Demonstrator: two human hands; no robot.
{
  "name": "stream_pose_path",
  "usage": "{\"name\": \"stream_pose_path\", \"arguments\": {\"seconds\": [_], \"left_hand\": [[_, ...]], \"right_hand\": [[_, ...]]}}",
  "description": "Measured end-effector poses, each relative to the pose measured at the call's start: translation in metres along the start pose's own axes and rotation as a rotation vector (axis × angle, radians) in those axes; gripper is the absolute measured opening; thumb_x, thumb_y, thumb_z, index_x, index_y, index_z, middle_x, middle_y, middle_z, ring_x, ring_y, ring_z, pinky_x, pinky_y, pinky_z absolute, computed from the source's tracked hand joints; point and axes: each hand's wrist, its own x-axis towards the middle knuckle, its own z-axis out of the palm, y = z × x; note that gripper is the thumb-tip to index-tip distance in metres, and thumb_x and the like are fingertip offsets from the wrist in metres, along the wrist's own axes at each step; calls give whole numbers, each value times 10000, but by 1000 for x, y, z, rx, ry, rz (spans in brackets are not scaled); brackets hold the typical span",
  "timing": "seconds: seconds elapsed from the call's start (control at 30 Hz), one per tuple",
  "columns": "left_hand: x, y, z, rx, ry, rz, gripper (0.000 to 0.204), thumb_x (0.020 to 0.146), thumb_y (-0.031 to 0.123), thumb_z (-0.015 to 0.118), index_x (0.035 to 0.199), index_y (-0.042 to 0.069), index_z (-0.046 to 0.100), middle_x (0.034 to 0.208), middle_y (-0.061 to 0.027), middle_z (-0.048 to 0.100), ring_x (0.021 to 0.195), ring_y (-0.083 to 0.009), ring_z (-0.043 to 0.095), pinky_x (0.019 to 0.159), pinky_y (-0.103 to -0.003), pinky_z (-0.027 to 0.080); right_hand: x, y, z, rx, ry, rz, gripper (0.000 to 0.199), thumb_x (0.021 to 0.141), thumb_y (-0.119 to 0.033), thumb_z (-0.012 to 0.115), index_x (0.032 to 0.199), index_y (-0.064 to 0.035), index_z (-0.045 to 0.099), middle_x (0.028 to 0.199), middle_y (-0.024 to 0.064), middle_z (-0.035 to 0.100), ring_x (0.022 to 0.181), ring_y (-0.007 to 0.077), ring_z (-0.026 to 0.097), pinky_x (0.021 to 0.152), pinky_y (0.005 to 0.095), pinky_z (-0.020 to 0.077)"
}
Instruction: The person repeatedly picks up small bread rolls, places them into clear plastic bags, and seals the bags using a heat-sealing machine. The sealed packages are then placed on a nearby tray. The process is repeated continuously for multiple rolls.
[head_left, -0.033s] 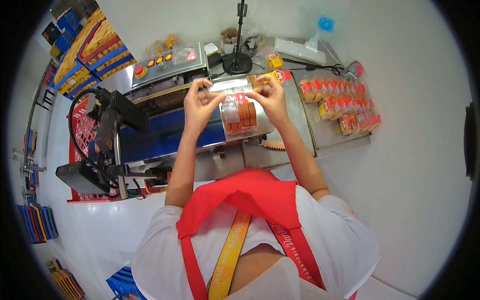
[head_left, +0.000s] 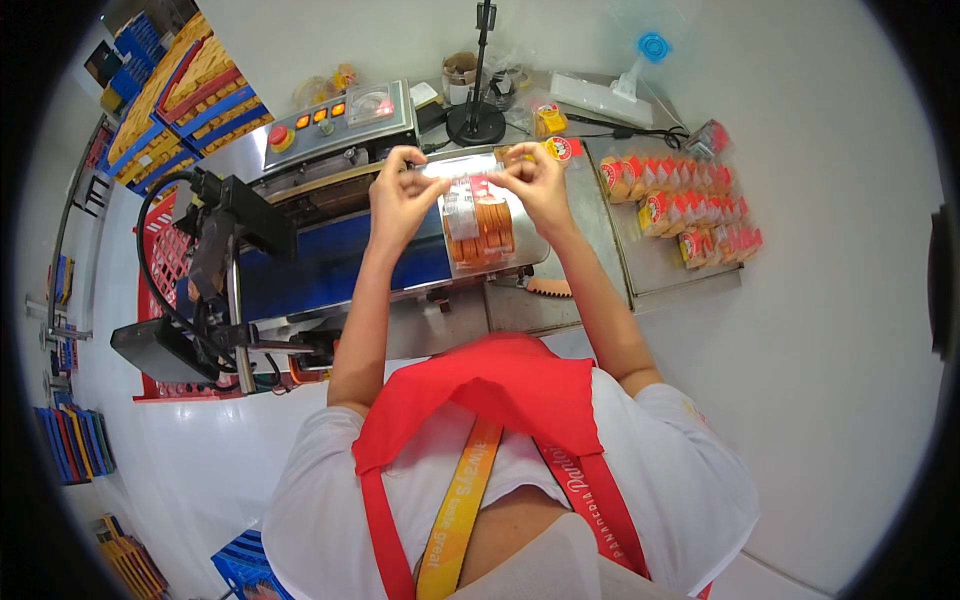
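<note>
Pinching the clear pack (head_left: 485,238) by its far edge, left hand (head_left: 399,208) and right hand (head_left: 541,196) had shifted slightly away from the body. Pack stayed beside the blue belt (head_left: 330,256); film edge apparently still being handled.

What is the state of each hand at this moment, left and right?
Left hand: closed, pinching the top left of the clear bag.
Right hand: closed, pinching the bag's top right.

Food-packing room: blue conveyor belt (head_left: 310,262), stacked trays (head_left: 213,112), bagged baked goods (head_left: 690,177).
</note>
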Motion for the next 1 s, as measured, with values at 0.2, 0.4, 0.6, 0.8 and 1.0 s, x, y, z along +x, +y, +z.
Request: {"name": "stream_pose_path", "arguments": {"seconds": [0.2, 0.4, 0.6, 0.8, 1.0], "left_hand": [[67, -53, 18, 903, 40, 94, 216, 626, 114, 758, 760, 70, 594, 662, -86, 655, 684, -271, 660, 645, -374, 509], [71, -63, 21, 1028, 30, 66, 198, 620, 101, 779, 752, 68, 634, 740, -107, 669, 759, -284, 664, 705, -398, 523], [76, -62, 20, 1127, -77, -28, 115, 702, 81, 708, 806, 33, 717, 819, -214, 668, 807, -358, 671, 719, -423, 548], [75, -79, 19, 1075, 27, -39, 121, 660, 78, 726, 780, 81, 739, 770, -222, 656, 771, -360, 664, 731, -416, 535], [61, -79, 7, 933, -37, 79, 170, 719, 26, 603, 849, 0, 710, 810, -270, 622, 803, -392, 642, 751, -433, 513]], "right_hand": [[69, 70, -2, -396, 62, 240, 298, 637, -78, 815, 818, -4, 591, 650, 72, 654, 599, 128, 629, 564, 279, 488], [78, 63, 1, -1030, -127, -160, 151, 623, -182, 776, 696, -84, 687, 752, 134, 663, 725, 315, 656, 672, 422, 512], [81, 44, 20, -1363, -460, -522, 227, 773, -196, 628, 694, 13, 668, 754, 205, 636, 755, 366, 646, 695, 451, 528], [45, 34, 42, -1275, -422, -305, 350, 922, -340, 470, 955, -52, 667, 823, 216, 607, 844, 366, 587, 737, 478, 462], [35, 43, 53, -1382, -352, -366, 393, 899, -371, 482, 1054, -50, 648, 952, 198, 535, 950, 342, 517, 789, 457, 431]]}}
